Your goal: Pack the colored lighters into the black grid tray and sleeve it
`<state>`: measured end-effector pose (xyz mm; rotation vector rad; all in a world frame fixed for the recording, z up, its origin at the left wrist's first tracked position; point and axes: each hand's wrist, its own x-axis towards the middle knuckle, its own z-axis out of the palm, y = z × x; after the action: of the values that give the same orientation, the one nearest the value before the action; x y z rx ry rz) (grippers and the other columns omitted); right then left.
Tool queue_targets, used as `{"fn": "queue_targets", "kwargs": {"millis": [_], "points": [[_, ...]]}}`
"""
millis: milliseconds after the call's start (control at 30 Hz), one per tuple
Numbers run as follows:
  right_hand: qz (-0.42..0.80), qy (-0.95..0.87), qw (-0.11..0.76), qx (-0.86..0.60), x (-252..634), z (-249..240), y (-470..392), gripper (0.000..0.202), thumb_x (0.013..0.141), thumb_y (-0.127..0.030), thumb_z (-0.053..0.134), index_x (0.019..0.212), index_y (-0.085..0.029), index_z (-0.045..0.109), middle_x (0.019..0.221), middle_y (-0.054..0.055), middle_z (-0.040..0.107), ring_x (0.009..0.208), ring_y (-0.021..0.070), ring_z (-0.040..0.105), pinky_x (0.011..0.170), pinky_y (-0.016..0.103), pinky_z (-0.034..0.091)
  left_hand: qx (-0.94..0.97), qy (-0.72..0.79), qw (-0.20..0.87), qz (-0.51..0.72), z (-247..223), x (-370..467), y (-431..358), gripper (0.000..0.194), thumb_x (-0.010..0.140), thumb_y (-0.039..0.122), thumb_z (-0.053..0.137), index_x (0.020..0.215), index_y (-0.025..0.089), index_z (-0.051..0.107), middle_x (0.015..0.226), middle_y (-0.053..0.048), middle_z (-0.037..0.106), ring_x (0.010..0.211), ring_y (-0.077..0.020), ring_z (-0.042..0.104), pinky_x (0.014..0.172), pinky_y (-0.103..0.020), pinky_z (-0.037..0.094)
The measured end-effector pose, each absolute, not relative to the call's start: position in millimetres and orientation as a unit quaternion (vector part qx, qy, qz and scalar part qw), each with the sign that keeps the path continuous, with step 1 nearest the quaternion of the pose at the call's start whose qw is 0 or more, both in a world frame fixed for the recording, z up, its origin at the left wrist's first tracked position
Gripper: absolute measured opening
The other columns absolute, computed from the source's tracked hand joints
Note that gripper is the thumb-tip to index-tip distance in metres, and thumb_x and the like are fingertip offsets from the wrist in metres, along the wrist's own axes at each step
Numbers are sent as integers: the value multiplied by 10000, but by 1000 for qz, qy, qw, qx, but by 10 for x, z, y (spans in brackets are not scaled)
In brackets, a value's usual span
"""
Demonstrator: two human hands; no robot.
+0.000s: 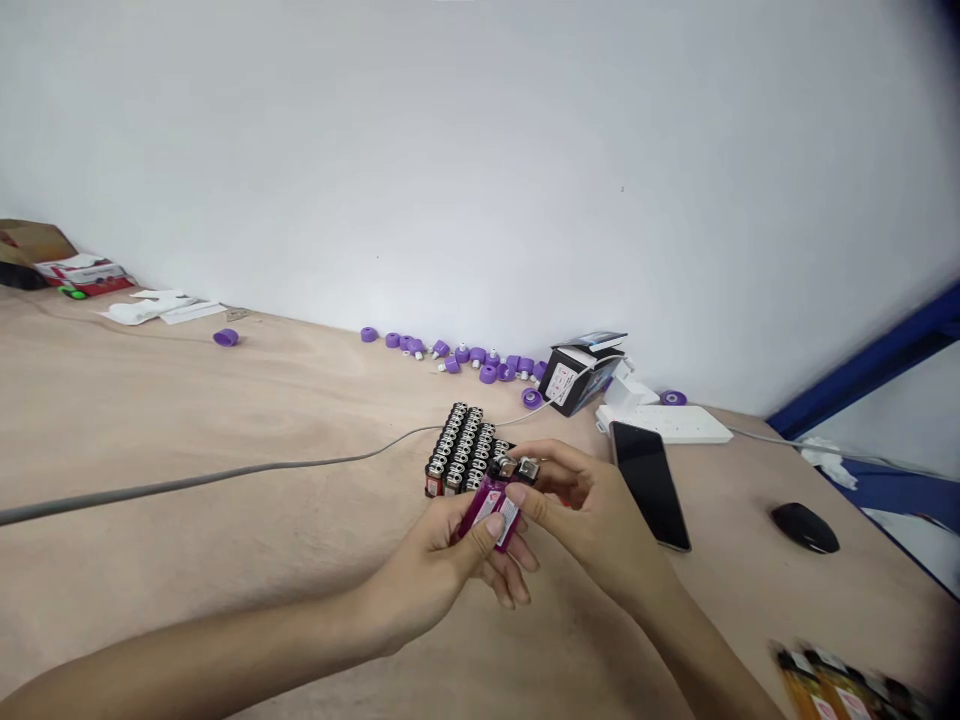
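My left hand [442,570] grips the body of a magenta lighter [491,512] with a white label. My right hand [592,510] pinches the lighter's metal top [519,468] between thumb and fingers. Both hands hover just above the wooden table [225,420]. Directly behind them stands a packed block of lighters [461,448], black tops up, in several rows.
A grey cable [225,476] crosses the table to the left. A black phone [651,482], a white power strip [667,422], a small black-and-white box [577,378] and a black mouse [805,526] lie right. Purple caps [465,355] line the wall. More lighters [840,690] sit at bottom right.
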<state>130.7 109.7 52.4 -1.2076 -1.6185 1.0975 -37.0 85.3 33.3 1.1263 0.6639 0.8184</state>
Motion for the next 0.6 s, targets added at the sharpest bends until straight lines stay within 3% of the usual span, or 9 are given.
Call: {"fn": "queue_targets", "kwargs": {"millis": [100,200,267,333,433,600], "points": [[434,-644,419,-471,1388,564,1180,272,773,-398,737,955,-197,715,639,8,698,635,201,658,615,328,525,585,333,651,351,299,-438,879,453,978,523,437,968,112,627,786,-98,679,661,-185,657,648,-321,547],[377,-611,502,-482,1555,633,1364,326,743,-425,775,975,-201,726,709,29,724,691,216,681,617,324,544,761,375,361,387,266,-573,995,295,1011,297,388,1116,122,602,1023,-155,692,933,-241,664,850,-391,531],[325,-598,533,-503,1668,646,1532,318,767,-418,755,1004,-207,726,745,32,731,731,215,692,686,336,561,857,329,144,370,245,-651,1101,317,969,154,394,1243,124,552,1250,-197,620,1176,-291,575,993,-457,456],[302,-612,518,-516,1738,599,1709,295,812,-394,701,1032,-198,722,753,34,734,761,223,709,750,360,569,906,302,14,297,216,-684,1193,384,934,58,393,1282,142,532,1408,-203,512,1330,-312,450,1078,-504,366],[263,-674,444,-529,1724,432,1930,276,874,-307,592,1084,-169,708,871,75,764,844,251,729,799,394,570,933,300,-56,189,144,-655,1258,351,933,56,443,1236,182,568,1518,-185,393,1409,-342,345,1122,-576,255],[228,-743,376,-505,1555,153,2073,239,886,-188,538,1034,-185,726,951,91,774,877,249,720,823,382,542,947,289,-53,131,28,-594,1245,278,944,152,490,1192,207,603,1504,-159,426,1411,-364,340,1135,-602,207]]}}
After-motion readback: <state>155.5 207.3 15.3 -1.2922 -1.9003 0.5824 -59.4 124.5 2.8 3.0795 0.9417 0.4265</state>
